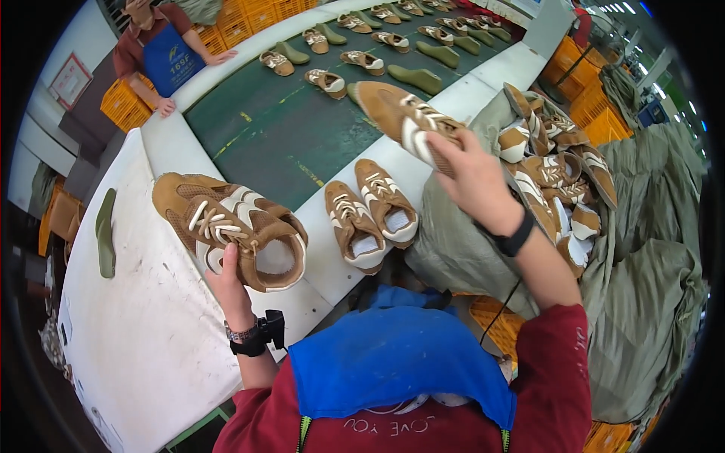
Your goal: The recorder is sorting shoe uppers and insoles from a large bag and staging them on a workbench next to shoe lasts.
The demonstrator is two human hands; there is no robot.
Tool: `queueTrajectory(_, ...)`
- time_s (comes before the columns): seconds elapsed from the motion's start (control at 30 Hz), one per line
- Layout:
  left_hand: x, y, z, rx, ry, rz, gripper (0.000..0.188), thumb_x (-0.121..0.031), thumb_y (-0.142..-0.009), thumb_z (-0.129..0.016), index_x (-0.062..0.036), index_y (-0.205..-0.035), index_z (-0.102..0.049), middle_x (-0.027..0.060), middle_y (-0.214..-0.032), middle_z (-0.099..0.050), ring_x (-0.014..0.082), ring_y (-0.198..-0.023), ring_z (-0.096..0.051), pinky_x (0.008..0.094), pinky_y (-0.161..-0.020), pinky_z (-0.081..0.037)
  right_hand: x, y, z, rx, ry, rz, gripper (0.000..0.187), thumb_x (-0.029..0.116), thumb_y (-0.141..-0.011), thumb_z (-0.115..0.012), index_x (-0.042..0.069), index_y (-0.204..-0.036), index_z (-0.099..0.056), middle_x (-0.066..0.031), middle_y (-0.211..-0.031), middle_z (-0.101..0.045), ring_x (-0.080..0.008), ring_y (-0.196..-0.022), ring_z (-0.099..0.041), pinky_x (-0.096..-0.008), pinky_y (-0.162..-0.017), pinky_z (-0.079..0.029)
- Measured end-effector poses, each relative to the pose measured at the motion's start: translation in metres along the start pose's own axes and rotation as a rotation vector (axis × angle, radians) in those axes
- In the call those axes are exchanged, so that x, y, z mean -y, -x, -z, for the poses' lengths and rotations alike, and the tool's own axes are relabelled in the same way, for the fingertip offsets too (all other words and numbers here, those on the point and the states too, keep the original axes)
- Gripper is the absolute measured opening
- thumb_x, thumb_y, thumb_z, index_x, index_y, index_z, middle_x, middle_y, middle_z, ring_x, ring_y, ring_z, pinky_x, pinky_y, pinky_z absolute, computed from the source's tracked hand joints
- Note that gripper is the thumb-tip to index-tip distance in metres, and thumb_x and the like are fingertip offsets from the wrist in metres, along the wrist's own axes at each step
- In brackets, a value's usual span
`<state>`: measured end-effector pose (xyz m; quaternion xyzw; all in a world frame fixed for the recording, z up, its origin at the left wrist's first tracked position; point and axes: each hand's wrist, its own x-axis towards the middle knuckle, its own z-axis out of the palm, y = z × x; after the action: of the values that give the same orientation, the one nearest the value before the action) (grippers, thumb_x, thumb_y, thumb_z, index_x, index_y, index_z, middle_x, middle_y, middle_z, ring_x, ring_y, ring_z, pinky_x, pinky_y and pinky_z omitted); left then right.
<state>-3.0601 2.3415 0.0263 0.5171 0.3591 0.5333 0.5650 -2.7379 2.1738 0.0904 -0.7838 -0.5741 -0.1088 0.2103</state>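
Above the white tabletop [143, 325], the left fingers [229, 260] were clasped on a tan sneaker [219, 223], mostly hidden under it, and the right fingers [447, 152] had a second sneaker [399, 113] clamped near the heel. A matching pair [387, 198] sat between them. Off right, draped grey-green cloth [468, 245] cradled a whole jumble of sneakers [555, 172]; couldn't tell what the orange crates [606, 113] held.
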Motion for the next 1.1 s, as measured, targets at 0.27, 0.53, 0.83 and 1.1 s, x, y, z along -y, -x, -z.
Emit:
queueTrajectory(0.27, -0.002, 0.012, 0.058, 0.024, -0.018, 0.131, 0.029, -0.021, -0.081, -0.065, 0.0005, -0.099, -0.061, 0.0042, -0.089, -0.062, 0.0104, -0.078, -0.057, 0.0248, -0.070, -0.047, 0.058, 0.043, -0.163, 0.509, 0.218, 0.022, 0.048, 0.022, -0.069, -0.066, 0.011, -0.114, -0.052, -0.0214, -0.099, -0.050, -0.0354, -0.080, -0.060, -0.0419, -0.066, -0.050)
queueTrajectory(0.53, 0.020, -0.109, 0.148, 0.215, -0.977, 0.092, 0.035, -0.029, -0.072, -0.068, -0.0087, -0.101, -0.064, 0.0123, -0.095, -0.061, 0.0239, -0.088, -0.059, 0.0347, -0.078, -0.046, 0.083, 0.033, -0.020, 0.201, -0.147, 0.046, 0.048, 0.008, -0.071, -0.066, 0.005, -0.117, -0.052, -0.0197, -0.120, -0.050, -0.0371, -0.106, -0.051, -0.0374, -0.088, -0.043)
queueTrajectory(0.83, 0.122, -0.400, 0.189, -0.039, -1.964, -0.425, 0.019, -0.018, -0.079, -0.051, -0.0091, -0.081, -0.068, 0.0123, -0.107, -0.050, 0.0281, -0.109, -0.045, 0.0524, -0.101, -0.026, -0.001, 0.065, 0.034, -0.208, 0.014, -0.514, 0.030, -0.001, -0.080, -0.056, -0.001, -0.110, -0.054, -0.0144, -0.104, -0.057, -0.0216, -0.076, -0.056, -0.0272, -0.067, -0.045)
queueTrajectory(1.1, 0.215, -0.561, 0.292, -0.138, -1.630, -0.186, 0.027, -0.025, -0.085, -0.050, -0.0156, -0.110, -0.058, 0.0089, -0.129, -0.046, 0.0277, -0.121, -0.040, 0.0453, -0.095, -0.035, -0.112, 0.092, 0.018, -0.242, 0.272, -1.006, 0.024, 0.011, -0.076, -0.056, -0.001, -0.097, -0.061, -0.0163, -0.085, -0.064, -0.0254, -0.084, -0.061, -0.0328, -0.076, -0.046)
